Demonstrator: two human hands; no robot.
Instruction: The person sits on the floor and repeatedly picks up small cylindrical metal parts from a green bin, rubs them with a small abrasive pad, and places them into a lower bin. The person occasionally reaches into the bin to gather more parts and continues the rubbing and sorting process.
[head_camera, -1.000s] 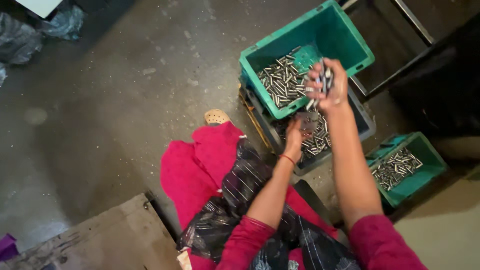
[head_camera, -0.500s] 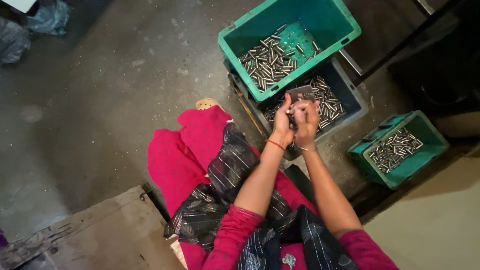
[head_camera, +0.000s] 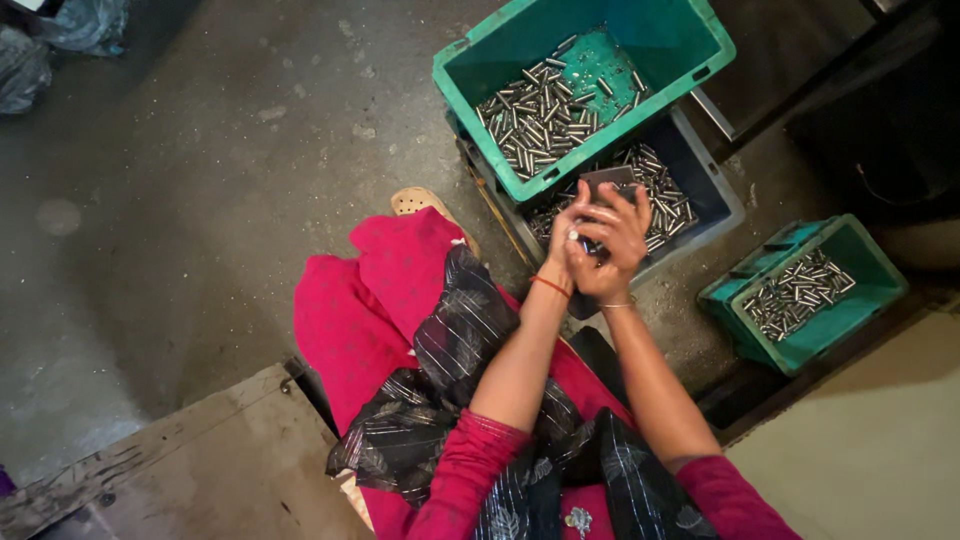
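While the concrete floor (head_camera: 200, 200) spreads wide, a big green crate (head_camera: 690, 50) of metal pins overlaps a grey crate (head_camera: 715, 200); a smaller green crate (head_camera: 870, 290) sits apart. Right hand (head_camera: 615, 245) curls closed around a dark flat block (head_camera: 608, 180) above the grey crate. Left hand (head_camera: 568, 232) pinches a small pin (head_camera: 573, 236) against it.

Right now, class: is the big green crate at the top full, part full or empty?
Part full. The big green crate holds small metal pins heaped at its lower left end, while the bare green floor shows at its far end.
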